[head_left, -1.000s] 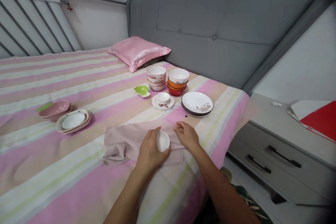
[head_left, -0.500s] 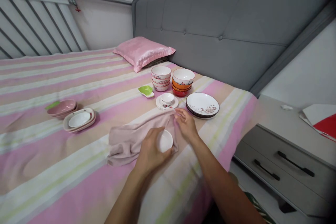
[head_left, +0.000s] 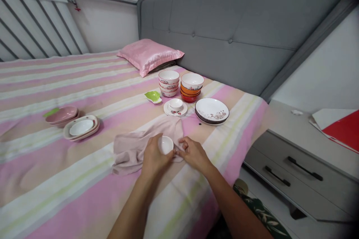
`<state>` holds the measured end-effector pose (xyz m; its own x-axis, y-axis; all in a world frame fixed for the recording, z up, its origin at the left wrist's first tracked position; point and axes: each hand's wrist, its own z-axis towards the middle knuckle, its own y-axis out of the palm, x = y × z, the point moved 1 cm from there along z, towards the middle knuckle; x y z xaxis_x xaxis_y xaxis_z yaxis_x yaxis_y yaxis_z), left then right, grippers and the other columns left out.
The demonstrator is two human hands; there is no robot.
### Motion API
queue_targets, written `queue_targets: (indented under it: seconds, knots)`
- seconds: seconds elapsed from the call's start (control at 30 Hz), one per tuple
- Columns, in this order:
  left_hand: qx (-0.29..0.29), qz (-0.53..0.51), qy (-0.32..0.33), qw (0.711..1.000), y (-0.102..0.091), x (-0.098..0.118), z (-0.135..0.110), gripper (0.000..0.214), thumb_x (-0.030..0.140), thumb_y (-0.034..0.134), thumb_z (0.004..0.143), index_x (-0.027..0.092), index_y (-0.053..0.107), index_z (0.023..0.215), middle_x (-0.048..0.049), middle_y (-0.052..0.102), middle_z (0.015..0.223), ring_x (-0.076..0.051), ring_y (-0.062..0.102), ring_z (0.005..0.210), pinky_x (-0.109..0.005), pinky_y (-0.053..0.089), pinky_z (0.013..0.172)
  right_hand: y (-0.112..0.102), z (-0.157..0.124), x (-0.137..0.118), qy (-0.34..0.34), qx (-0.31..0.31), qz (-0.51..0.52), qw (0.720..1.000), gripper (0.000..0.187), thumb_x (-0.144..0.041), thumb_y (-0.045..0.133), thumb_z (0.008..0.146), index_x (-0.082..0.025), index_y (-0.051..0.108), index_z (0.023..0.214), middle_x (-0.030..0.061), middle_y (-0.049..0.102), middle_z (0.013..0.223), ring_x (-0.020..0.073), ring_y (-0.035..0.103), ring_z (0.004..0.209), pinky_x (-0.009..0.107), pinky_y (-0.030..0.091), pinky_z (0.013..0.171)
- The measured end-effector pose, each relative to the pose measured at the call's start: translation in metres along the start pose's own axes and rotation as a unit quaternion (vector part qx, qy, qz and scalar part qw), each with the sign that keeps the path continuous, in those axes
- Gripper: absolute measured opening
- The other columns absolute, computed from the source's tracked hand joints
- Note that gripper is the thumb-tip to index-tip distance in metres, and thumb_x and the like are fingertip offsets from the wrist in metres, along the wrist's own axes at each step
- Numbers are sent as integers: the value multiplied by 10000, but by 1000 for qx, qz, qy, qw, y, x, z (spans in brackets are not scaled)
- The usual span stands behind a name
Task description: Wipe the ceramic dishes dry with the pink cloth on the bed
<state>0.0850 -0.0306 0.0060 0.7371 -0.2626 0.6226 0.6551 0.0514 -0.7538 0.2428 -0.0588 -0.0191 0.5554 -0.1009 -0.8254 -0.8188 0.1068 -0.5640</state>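
Note:
My left hand (head_left: 154,160) is closed around a small white bowl (head_left: 166,145), with the thumb along its near rim. The bowl is held over a crumpled pale pink cloth (head_left: 129,148) on the bed. Just right of the bowl, my right hand (head_left: 195,154) has its fingers drawn together, pinching an edge of the cloth. Beyond the hands, small white bowls (head_left: 175,103) sit on a stack of small floral plates (head_left: 167,111). Larger white plates (head_left: 211,108) with dark rims are stacked to the right of these.
Stacked floral bowls (head_left: 168,82) and another stack with orange and red bowls (head_left: 191,91) stand farther back, beside a green leaf-shaped dish (head_left: 153,97). Pink dishes (head_left: 63,115) and oval dishes (head_left: 84,129) lie left. Behind are a pink pillow (head_left: 150,54) and grey headboard (head_left: 213,26); a nightstand (head_left: 303,134) is right.
My right hand has drawn back toward me from the cloth's far edge to beside the bowl. My left hand still holds the bowl. The view has shifted slightly.

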Motion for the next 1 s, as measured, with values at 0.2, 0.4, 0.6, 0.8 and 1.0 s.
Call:
queue_targets:
  seconds: [0.2,0.4,0.6,0.8,1.0]
  knots:
    - [4,-6,17,1000,6,-1,-3,581,334,646,646,132,487,1168,-150,568,1131,-302,546,1069,-433,433,915,-15,-1,-6,120,-36,224,966,277,-437,594,683,-194,485,606,-62,442,498,91,406,474,217,296,489]
    - [-28,-12,31,999,12,0,-7,591,282,664,613,139,499,1163,-133,564,1141,-281,549,1053,-412,441,898,-26,-8,-9,144,-60,282,947,349,-504,568,677,-184,455,595,-54,453,484,90,417,481,224,312,520]
    - [-91,-4,44,995,11,4,-10,601,228,672,587,109,522,1156,-141,576,1101,-273,556,1030,-385,442,885,-20,-8,6,139,-37,124,982,277,-399,509,724,-201,410,556,-55,408,502,99,407,499,220,280,490]
    - [-54,-50,67,995,10,8,-10,701,243,688,592,152,436,1240,-124,531,1179,-273,522,1084,-397,425,914,-25,-10,7,147,-62,123,980,275,-394,516,723,-208,401,557,-45,407,524,111,419,508,228,305,483]
    - [-66,-36,55,996,19,1,-9,757,212,680,587,118,373,1272,-156,503,1205,-298,507,1098,-429,423,913,-19,-8,-1,66,-49,213,974,330,-458,541,737,-204,387,593,-64,362,546,95,384,524,217,331,511]
